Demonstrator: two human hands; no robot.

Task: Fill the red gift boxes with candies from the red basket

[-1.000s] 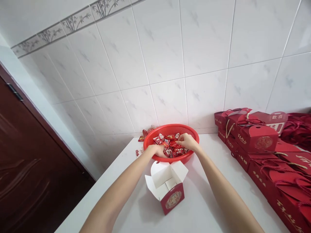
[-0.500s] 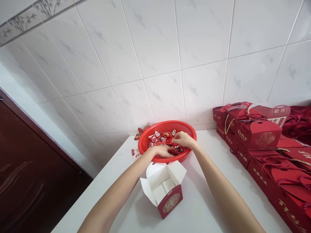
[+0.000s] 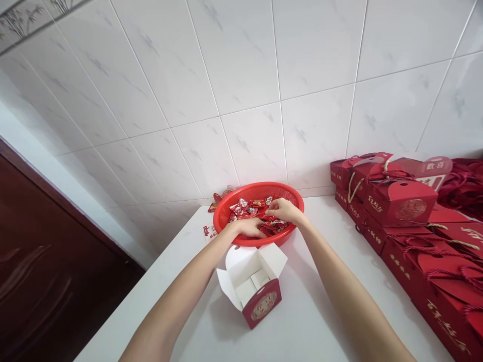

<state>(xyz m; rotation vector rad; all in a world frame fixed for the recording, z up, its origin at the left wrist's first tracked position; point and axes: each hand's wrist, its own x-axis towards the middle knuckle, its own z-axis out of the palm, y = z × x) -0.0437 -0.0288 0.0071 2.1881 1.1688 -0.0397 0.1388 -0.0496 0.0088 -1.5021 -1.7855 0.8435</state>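
Note:
Both my hands are inside a red plastic basket (image 3: 260,188) holding small red-wrapped candies (image 3: 239,208). My left hand (image 3: 249,228) lies over the near side of the candies, its fingers stretched out and their tips partly hidden among the wrappers. At the right side, my right hand (image 3: 285,210) has its fingers curled in a pinch at a red-wrapped candy; the fingertips are partly covered. Between my forearms stands a red gift box (image 3: 263,304) with its white flaps spread, and white pieces show at its bottom. The box stands just in front of the basket.
Red gift boxes (image 3: 400,203) with cord handles are stacked along the right side of the white table (image 3: 313,281). Dark red ribbon-like material (image 3: 462,186) lies behind them. A printed card (image 3: 209,231) sits left of the basket. Tiled wall (image 3: 249,65) rises behind.
The whole view has shifted slightly, so the table things appear a little higher. My hands stay in the basket, with only small finger movement among the candies.

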